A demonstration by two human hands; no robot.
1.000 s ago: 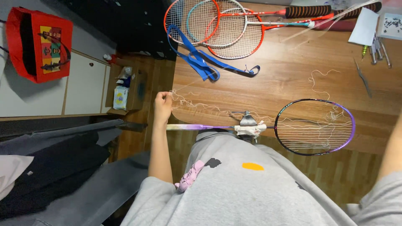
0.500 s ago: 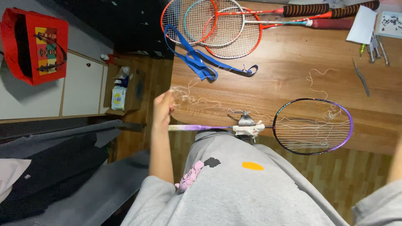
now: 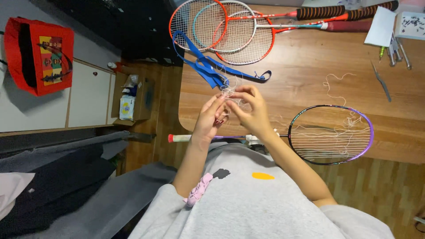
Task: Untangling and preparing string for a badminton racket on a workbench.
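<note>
My left hand (image 3: 207, 120) and my right hand (image 3: 249, 109) meet above the wooden table (image 3: 305, 71), both pinching a tangle of thin white string (image 3: 229, 92). Below them lies a badminton racket with a purple and black frame (image 3: 331, 134); its strings are cut and loose. Its purple shaft and white grip (image 3: 182, 138) run left under my wrists. More loose string (image 3: 333, 85) trails across the table towards the racket head.
Three rackets with red, teal and white frames (image 3: 221, 27) lie stacked at the table's far side, a blue strap (image 3: 204, 66) beside them. Pliers and small tools (image 3: 393, 52) sit at the right. A red bag (image 3: 39, 55) rests on a white cabinet at the left.
My right hand has come into view and joined the left. Both hands have moved up over the table and gathered the white string between their fingers.
</note>
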